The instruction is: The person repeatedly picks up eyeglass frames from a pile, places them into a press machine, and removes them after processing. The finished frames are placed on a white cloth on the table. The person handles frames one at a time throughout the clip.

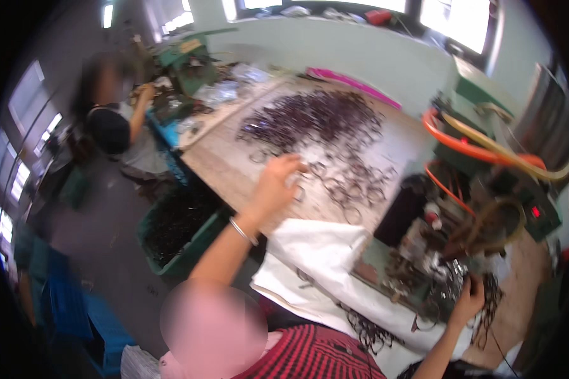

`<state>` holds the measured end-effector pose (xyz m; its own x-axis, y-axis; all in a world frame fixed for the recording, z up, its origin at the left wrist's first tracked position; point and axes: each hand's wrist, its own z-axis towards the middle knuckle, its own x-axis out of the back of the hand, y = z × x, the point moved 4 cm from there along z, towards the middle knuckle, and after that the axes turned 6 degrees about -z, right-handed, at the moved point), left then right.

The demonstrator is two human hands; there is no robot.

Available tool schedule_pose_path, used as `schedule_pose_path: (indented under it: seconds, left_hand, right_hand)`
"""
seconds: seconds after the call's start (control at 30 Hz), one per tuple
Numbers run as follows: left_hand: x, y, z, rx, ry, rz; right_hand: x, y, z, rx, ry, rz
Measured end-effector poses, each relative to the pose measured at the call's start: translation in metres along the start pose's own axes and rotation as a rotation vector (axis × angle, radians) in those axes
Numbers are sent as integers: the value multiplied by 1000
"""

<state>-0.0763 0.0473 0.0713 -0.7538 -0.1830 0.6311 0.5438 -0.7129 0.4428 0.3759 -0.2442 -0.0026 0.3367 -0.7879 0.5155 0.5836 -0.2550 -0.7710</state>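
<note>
My left hand (279, 183), a bracelet on its wrist, hovers over the near side of the wooden table (215, 155). Its fingers are curled but apart, with nothing seen between them. Close by lies a loose spread of thin dark looped parts (348, 183), which look like eyeglass frames. My right hand (469, 300) is at the front of a bench machine (452, 271), fingers closed; what they hold, if anything, is too blurred to make out. More dark looped parts (489, 309) hang or lie beside that hand.
A large heap of dark looped parts (316, 117) covers the table's far side. White cloth (316, 246) drapes the near edge. Orange hose (446, 139) loops over the machine. A green bin (218, 227) of dark pieces stands at left; beyond it, another person (110, 120) works.
</note>
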Motion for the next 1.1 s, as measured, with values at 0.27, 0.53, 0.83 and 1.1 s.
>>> schedule_pose_path:
  seconds: [0.27,0.53,0.83,1.1]
  left_hand:
    - [-102,-126,-94,351,-99,-58]
    - [-102,10,-40,327,-40,-543]
    - [-108,98,-40,407,-35,-1367]
    - [-77,211,41,-119,92,-1232]
  right_hand:
    - [-1,27,-22,-277,21,220]
    - [24,-99,-20,-3,-187,169]
    - [-27,-111,-8,-46,-115,456]
    - [-43,-132,-16,-160,-184,763]
